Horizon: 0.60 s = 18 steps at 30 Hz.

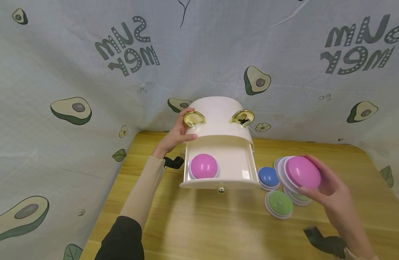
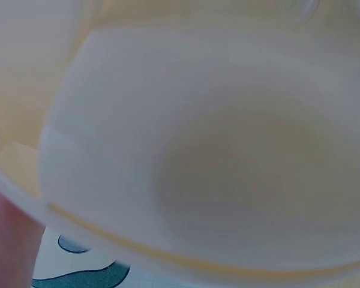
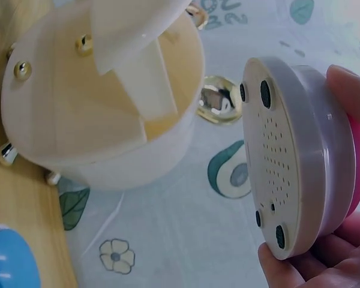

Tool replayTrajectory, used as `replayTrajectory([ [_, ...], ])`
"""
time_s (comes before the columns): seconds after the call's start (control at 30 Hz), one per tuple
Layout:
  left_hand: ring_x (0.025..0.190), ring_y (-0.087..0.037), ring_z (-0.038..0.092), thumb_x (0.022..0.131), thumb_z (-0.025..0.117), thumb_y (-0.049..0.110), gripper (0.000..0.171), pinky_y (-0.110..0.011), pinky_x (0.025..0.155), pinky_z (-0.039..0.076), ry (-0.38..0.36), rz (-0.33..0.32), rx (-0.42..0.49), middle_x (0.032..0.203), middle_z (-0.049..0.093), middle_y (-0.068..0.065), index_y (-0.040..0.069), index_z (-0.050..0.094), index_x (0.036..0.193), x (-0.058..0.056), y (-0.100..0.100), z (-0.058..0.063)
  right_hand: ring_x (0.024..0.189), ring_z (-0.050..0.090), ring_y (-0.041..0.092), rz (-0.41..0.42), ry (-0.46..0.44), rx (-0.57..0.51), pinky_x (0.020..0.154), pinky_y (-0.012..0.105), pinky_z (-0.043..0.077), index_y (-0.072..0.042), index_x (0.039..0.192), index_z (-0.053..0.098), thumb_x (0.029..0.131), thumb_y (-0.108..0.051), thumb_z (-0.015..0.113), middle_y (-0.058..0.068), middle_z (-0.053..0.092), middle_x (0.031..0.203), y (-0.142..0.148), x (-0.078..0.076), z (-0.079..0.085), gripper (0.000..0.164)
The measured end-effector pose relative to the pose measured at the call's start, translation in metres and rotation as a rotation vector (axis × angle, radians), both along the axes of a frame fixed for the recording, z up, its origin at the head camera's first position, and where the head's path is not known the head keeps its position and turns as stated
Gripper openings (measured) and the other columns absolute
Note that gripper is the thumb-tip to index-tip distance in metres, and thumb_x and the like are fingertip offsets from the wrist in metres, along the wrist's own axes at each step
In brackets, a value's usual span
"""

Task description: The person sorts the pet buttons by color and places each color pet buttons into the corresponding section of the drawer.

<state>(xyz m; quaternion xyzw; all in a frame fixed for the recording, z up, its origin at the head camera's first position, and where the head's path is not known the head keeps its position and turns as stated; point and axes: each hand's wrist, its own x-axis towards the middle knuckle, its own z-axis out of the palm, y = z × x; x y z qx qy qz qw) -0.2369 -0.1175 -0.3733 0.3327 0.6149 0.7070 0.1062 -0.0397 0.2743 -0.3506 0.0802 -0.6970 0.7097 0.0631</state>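
Observation:
My right hand grips a pink domed push button with a white base, tilted above the table at the right. In the right wrist view, the button's underside shows small holes and dark pads. My left hand holds the left side of a rounded white storage box, thumb on the front edge, fingers by one gold ear. The box's drawer is pulled out. Another pink push button lies in its left side. A white surface fills most of the left wrist view.
A blue button and a green button lie on the wooden table right of the drawer. More buttons are partly hidden behind the held one. A pale avocado-print cloth hangs close behind the box.

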Motion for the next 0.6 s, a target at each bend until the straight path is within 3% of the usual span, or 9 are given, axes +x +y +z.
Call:
replayTrajectory([
  [0.33, 0.122, -0.018, 0.037, 0.079, 0.058, -0.015, 0.085, -0.028, 0.094, 0.042, -0.004, -0.003, 0.003, 0.137, 0.030, -0.010, 0.013, 0.011, 0.144, -0.001, 0.000, -0.001, 0.124, 0.037, 0.018, 0.052, 0.065, 0.031, 0.093, 0.014, 0.038, 0.001, 0.145, 0.035, 0.074, 0.030, 0.058, 0.013, 0.038, 0.140, -0.021, -0.012, 0.014, 0.080],
  [0.6, 0.123, -0.018, 0.037, 0.080, 0.058, -0.015, 0.084, -0.028, 0.094, 0.041, -0.005, -0.004, -0.004, 0.137, 0.030, -0.011, 0.013, 0.011, 0.144, -0.001, 0.000, 0.000, 0.125, 0.039, 0.017, 0.083, 0.066, 0.062, 0.095, 0.014, 0.038, -0.001, 0.144, 0.038, 0.073, 0.028, 0.062, 0.012, 0.039, 0.140, -0.039, -0.022, 0.020, 0.080],
])
